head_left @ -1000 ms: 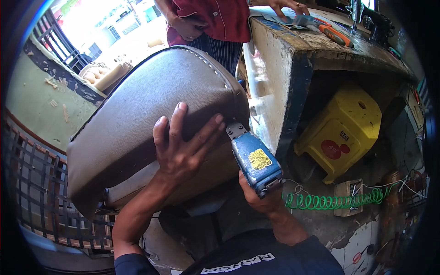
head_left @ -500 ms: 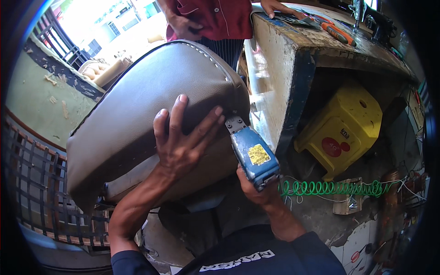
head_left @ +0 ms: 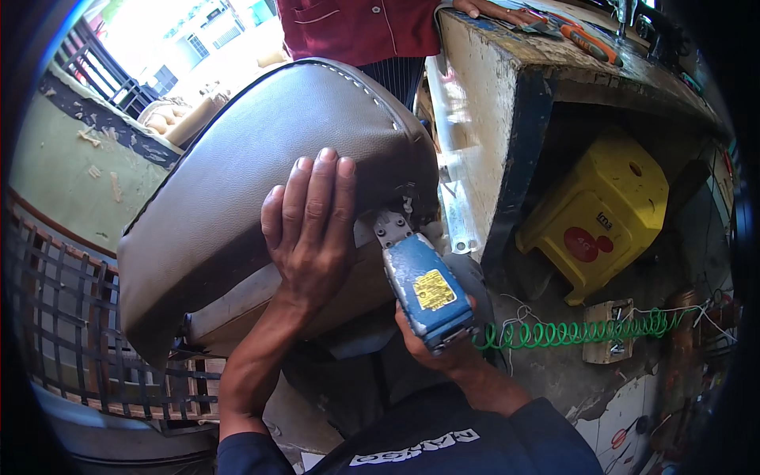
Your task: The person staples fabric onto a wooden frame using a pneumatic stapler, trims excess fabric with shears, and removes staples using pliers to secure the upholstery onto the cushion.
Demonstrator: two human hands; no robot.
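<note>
Left hand (head_left: 313, 249), fingers together, is laid on brown cover (head_left: 229, 178) and could be stapled if staple gun (head_left: 416, 265) gripped by right hand (head_left: 445, 356) slips.

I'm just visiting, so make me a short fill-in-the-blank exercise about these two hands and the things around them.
1. The right hand holds a tool whose body is mainly ____.
2. In the picture, the left hand, lying on the brown padded seat, is to the ____ of the tool.
3. The plastic stool under the table is mostly ____.
4. The coiled hose is ____.

Missing words: blue; left; yellow; green.
</note>
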